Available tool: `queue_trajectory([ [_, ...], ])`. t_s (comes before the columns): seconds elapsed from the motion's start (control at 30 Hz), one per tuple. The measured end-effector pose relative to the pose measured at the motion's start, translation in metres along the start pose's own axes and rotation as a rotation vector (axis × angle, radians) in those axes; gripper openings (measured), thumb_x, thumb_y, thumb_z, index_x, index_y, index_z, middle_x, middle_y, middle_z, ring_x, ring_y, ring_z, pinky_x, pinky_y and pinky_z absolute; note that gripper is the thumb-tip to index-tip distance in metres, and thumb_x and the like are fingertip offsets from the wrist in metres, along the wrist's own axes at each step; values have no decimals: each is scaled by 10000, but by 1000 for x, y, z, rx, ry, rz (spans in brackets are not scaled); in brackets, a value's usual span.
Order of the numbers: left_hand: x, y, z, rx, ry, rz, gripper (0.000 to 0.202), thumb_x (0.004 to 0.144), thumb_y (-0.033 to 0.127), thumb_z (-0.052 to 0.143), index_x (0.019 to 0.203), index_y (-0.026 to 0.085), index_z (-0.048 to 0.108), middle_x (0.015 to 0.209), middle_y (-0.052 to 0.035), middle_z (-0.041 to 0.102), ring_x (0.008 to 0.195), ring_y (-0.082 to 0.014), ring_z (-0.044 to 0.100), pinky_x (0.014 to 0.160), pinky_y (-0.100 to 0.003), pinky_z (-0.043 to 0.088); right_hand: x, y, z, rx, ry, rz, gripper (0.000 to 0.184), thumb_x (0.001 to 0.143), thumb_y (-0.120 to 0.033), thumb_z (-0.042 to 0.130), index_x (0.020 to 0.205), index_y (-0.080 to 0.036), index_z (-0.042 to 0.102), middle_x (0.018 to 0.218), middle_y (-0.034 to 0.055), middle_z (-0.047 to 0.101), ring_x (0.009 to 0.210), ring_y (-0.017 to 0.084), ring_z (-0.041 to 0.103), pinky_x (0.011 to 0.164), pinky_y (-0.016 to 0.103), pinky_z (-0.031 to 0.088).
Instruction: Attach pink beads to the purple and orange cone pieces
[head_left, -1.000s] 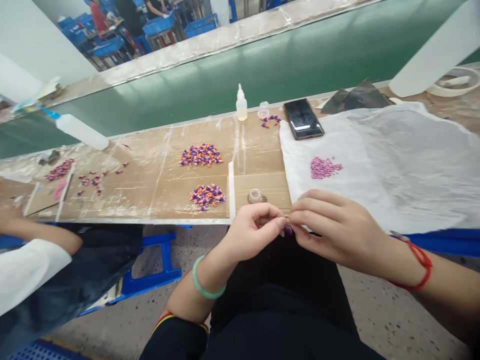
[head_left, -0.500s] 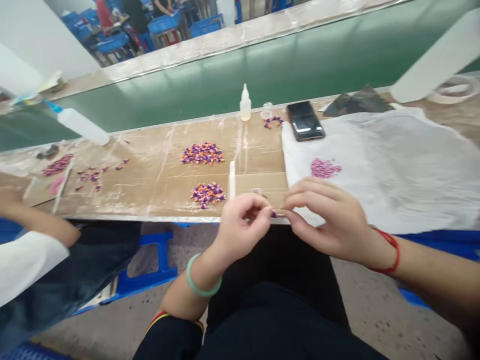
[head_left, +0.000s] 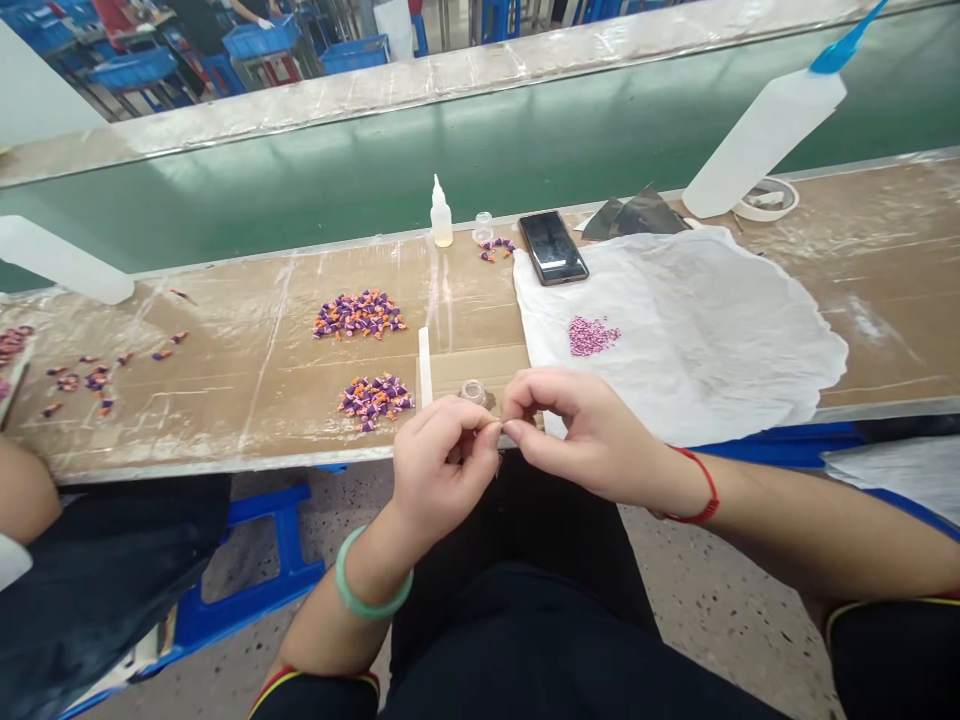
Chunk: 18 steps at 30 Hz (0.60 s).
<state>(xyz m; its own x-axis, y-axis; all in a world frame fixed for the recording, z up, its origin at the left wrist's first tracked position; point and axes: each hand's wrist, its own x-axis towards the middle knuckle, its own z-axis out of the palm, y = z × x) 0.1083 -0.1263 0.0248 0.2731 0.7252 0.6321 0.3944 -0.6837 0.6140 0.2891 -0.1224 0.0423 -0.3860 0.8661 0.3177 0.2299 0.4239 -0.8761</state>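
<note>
My left hand (head_left: 441, 465) and my right hand (head_left: 577, 430) meet at the fingertips just above the bench edge, pinching a tiny purple piece (head_left: 498, 430) that is mostly hidden by my fingers. Close behind them stands a small glass jar (head_left: 472, 392). A pile of purple and orange pieces (head_left: 373, 402) lies left of my hands, and a second pile (head_left: 358, 315) lies farther back. Pink granules (head_left: 592, 336) rest on a white plastic sheet (head_left: 675, 330) beyond my right hand.
A dropper bottle (head_left: 441, 215), a phone (head_left: 552, 247) and dark film (head_left: 637, 215) stand along the bench's back. Large squeeze bottles (head_left: 765, 130) lie beyond. A co-worker's arm (head_left: 22, 490) enters at left, near a blue stool (head_left: 247, 590).
My view has swung right, so the bench contents shift left in the picture. My hands have drawn closer together, and their fingertips now meet.
</note>
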Motion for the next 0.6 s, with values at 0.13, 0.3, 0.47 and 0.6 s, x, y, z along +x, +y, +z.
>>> queue_trajectory([
  [0.13, 1, 2, -3, -101, -18, -88, 192, 901, 136, 603, 716, 185, 583, 602, 27, 580, 535, -95, 496, 532, -217, 403, 2, 0, 1, 30, -21, -5, 109, 826, -114, 550, 740, -179, 563, 698, -22, 580, 634, 95, 516, 593, 208, 431],
  [0.3, -7, -4, -12, -341, -9, -362, 168, 907, 206, 629, 743, 176, 636, 642, 6, 632, 548, -98, 549, 520, -200, 439, 9, 2, -3, 31, -113, -29, 127, 859, -121, 527, 754, -193, 521, 712, -23, 549, 644, 102, 491, 599, 219, 413],
  [0.47, -23, -20, -19, -400, 95, -574, 96, 807, 201, 716, 735, 167, 662, 616, 9, 641, 510, -90, 571, 491, -178, 469, 32, 18, -17, -116, -318, -129, 132, 864, -136, 520, 750, -200, 506, 705, -21, 550, 641, 108, 472, 614, 231, 390],
  [0.6, -35, -29, -20, -473, 152, -710, 112, 745, 192, 756, 826, 162, 686, 650, 17, 664, 493, -89, 606, 498, -182, 516, 57, 37, -23, -357, -498, -146, 136, 798, -143, 537, 691, -200, 476, 665, -17, 518, 636, 123, 458, 605, 251, 349],
])
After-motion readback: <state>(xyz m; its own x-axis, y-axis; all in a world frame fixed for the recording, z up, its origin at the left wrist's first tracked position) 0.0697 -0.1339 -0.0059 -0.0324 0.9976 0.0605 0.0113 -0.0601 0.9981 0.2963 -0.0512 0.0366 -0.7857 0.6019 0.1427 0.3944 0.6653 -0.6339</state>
